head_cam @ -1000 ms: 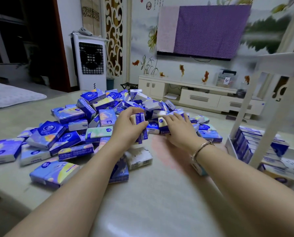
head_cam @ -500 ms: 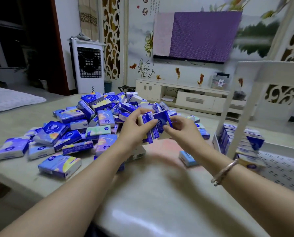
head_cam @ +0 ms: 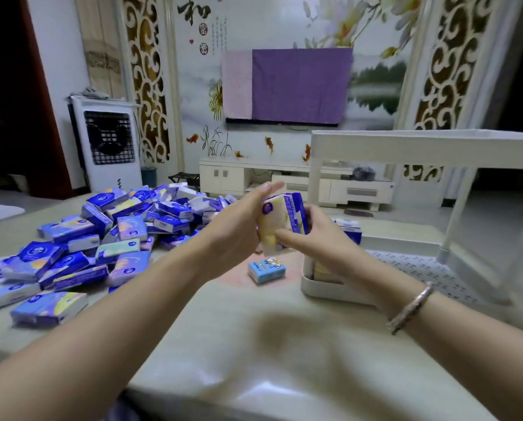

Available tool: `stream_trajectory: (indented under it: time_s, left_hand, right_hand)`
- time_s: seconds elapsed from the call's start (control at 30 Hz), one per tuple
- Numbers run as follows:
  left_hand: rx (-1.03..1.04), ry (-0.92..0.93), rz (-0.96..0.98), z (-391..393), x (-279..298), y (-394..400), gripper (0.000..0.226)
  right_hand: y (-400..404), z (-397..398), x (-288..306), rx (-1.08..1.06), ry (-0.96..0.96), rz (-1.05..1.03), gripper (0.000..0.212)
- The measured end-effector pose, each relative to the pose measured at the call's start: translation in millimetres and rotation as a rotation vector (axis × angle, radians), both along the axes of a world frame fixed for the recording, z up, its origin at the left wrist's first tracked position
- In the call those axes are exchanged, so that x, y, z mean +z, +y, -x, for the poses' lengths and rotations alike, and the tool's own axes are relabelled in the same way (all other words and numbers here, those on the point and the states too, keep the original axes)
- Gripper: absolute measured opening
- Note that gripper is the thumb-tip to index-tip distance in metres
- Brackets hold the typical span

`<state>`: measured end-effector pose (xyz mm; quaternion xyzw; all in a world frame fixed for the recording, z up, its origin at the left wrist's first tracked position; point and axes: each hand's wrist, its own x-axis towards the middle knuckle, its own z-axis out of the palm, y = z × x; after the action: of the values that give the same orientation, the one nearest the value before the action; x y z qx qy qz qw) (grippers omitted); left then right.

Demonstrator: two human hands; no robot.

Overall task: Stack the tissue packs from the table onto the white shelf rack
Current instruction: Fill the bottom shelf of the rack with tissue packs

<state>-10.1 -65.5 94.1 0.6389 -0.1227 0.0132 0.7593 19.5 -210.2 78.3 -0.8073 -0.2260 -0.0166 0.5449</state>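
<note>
Both my hands hold a small upright bundle of tissue packs (head_cam: 280,221) in the air, just left of the white shelf rack (head_cam: 406,147). My left hand (head_cam: 239,229) grips the bundle from the left, fingers up along its side. My right hand (head_cam: 314,235) clasps it from the right and front. A big heap of blue and purple tissue packs (head_cam: 108,235) covers the table's left half. One light-blue pack (head_cam: 266,270) lies alone on the table below the bundle. Packs stand in the rack's lower tray (head_cam: 349,230), partly hidden by my right hand.
The rack's perforated lower tray (head_cam: 421,268) stretches right, with a white post (head_cam: 454,220) at its far side and a top shelf overhead. The table's front edge (head_cam: 254,399) runs below my arms. A white fan unit (head_cam: 106,144) and TV cabinet stand behind.
My hands have lifted the gathered packs from the heap and carried them right, close to the rack's left end. The view has swung right and up.
</note>
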Motion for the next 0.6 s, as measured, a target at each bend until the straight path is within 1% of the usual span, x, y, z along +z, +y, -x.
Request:
stream_trajectory:
  time_s: [0.1, 0.13, 0.2, 0.23, 0.3, 0.37, 0.43, 0.47, 0.5, 0.53, 0.6]
  left_hand:
    - [0.007, -0.057, 0.002, -1, 1, -17, 0.033]
    - [0.048, -0.074, 0.001, -4, -1, -20, 0.032]
    - [0.193, -0.091, -0.025, -15, -9, -24, 0.029]
    - [0.268, -0.096, -0.073, -22, -14, -24, 0.031]
    - [0.303, -0.08, -0.222, -35, -27, -26, 0.047]
    - [0.213, -0.018, -0.375, -50, -43, -29, 0.071]
    - [0.104, 0.033, -0.481, -66, -59, -32, 0.097]
    - [0.05, 0.033, -0.53, -72, -66, -34, 0.101]
    - [-0.002, 0.019, -0.577, -77, -71, -37, 0.095]
    - [-0.04, -0.002, -0.618, -81, -74, -41, 0.083]
    - [-0.078, -0.03, -0.629, -82, -77, -47, 0.061]
  right_hand:
    - [-29, -2, 0, -0.057, 0.039, -0.056, 0.038]
    - [-40, -6, -1, -0.061, 0.063, -0.108, 0.035]
    - [-62, -15, -3, -0.059, 0.103, -0.263, 0.021]
    - [-74, -23, -5, -0.09, 0.125, -0.331, 0.022]
    - [-95, -44, -11, -0.194, 0.17, -0.401, 0.036]
    - [-111, -68, -23, -0.285, 0.226, -0.374, 0.043]
    - [-124, -91, -38, -0.304, 0.302, -0.335, 0.054]
    - [-128, -100, -44, -0.3, 0.33, -0.319, 0.056]
    - [-129, -108, -50, -0.3, 0.351, -0.3, 0.056]
    - [-129, -114, -55, -0.297, 0.369, -0.279, 0.058]
    - [-123, -124, -65, -0.294, 0.399, -0.22, 0.069]
